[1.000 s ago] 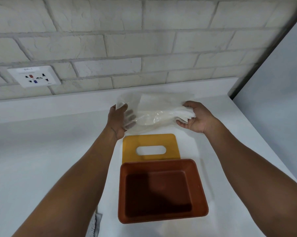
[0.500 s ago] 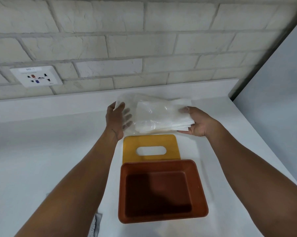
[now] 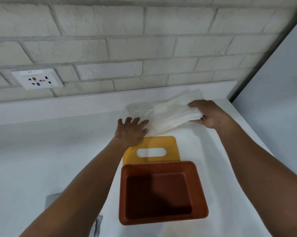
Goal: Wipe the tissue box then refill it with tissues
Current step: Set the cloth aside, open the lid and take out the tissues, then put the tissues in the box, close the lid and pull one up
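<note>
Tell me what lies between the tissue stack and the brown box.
The yellow lid lies flat on the counter between the tissue stack and the brown box, seen in the head view.

Lid behind box.

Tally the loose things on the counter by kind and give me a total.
Brown box: 1
Yellow lid: 1
Stack of tissues: 1
Clear plastic wrapper: 1
Grey cloth: 1
Total: 5
</note>
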`<state>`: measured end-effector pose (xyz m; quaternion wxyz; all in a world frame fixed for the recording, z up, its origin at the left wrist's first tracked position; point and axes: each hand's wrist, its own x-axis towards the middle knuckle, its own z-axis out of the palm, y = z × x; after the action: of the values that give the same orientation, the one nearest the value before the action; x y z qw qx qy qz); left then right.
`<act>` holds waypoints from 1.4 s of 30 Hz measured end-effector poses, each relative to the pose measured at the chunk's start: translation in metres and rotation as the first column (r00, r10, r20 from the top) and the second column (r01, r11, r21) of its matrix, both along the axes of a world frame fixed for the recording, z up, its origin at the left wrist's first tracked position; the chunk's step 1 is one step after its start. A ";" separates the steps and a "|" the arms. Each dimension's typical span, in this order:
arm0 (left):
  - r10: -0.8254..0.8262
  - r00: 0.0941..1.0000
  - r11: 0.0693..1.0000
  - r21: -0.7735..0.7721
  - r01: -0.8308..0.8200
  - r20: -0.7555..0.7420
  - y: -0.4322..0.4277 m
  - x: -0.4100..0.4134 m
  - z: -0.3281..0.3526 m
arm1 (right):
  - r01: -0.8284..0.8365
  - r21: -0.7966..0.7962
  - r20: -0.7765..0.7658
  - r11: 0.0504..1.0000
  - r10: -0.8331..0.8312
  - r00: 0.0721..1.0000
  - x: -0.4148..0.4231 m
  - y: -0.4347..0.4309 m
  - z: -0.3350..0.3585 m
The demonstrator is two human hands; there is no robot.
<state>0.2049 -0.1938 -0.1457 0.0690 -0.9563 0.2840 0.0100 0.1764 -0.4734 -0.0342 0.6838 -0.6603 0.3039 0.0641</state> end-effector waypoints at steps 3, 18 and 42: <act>-0.030 0.998 0.999 0.032 0.028 0.064 0.001 0.002 -0.019 | 0.074 -0.009 0.099 0.997 -0.073 0.992 -0.004 -0.009 0.032; 0.025 0.830 0.625 -0.640 -0.448 -0.557 -0.034 -0.018 0.064 | -0.068 0.465 0.301 0.883 -0.085 0.950 -0.034 0.072 0.134; -0.197 0.577 -0.013 -0.587 -0.810 -0.792 0.037 -0.086 0.109 | -0.181 -0.045 -0.044 0.983 0.179 0.983 -0.121 0.070 0.026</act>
<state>0.1192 -0.1567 -0.0368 -0.7034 -0.6808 -0.0471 0.1988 0.0558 -0.4029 -0.0085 0.6527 -0.7002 0.2580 0.1310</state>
